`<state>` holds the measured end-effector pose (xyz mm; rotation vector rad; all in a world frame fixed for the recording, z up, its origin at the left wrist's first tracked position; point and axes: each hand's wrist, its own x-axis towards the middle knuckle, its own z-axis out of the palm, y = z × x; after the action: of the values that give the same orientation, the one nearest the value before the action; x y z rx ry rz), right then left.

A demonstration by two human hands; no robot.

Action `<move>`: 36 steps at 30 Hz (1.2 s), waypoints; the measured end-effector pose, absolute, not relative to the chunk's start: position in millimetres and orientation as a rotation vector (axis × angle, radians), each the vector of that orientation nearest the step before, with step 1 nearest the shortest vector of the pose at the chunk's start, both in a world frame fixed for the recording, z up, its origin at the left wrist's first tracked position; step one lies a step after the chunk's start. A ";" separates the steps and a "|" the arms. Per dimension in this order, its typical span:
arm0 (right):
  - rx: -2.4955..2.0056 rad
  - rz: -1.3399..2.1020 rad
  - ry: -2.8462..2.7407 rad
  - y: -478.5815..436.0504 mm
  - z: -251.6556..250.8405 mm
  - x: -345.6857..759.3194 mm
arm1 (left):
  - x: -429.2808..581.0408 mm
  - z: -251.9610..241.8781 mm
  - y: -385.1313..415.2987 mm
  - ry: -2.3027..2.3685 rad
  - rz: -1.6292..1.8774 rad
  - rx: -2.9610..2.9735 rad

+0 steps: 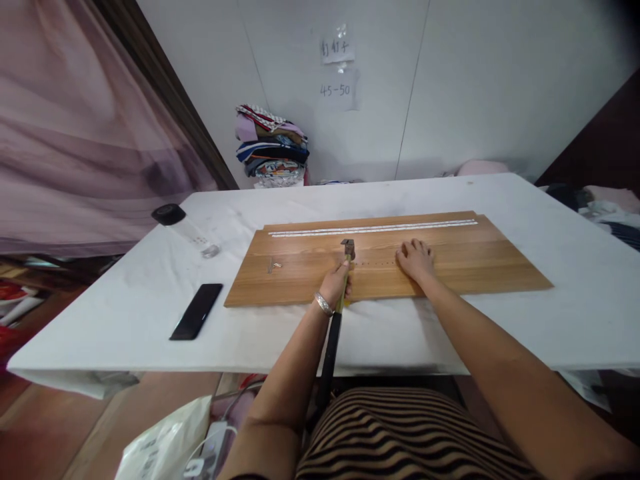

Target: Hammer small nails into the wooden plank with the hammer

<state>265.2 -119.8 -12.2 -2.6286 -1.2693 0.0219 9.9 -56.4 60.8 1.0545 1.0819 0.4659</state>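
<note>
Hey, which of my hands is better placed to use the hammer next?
Probably the left hand: it grips the hammer by its shaft, close to the head. The right hand rests on the wooden board, apart from the hammer.

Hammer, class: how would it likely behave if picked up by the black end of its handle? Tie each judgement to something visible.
The hammer would probably feel head-heavy, since its dark, seemingly metal head sits at one far end. It should stay stiff rather than flop, judging by its long, straight handle.
</note>
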 end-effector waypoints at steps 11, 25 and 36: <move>-1.875 0.385 -0.905 -129.4 -1.6 242.2 | 44.4 79.0 -39.1 0.888 0.719 0.840; -1.064 1.399 -0.760 -153.5 53.5 193.5 | 85.5 48.5 -80.1 0.693 0.599 1.246; -1.045 1.496 -0.730 -136.4 65.9 207.7 | -6.8 27.2 14.0 1.337 0.378 2.211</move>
<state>207.7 -136.4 65.9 -1.0451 -0.7305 1.4959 -6.8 14.0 27.2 2.2105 1.3371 0.3778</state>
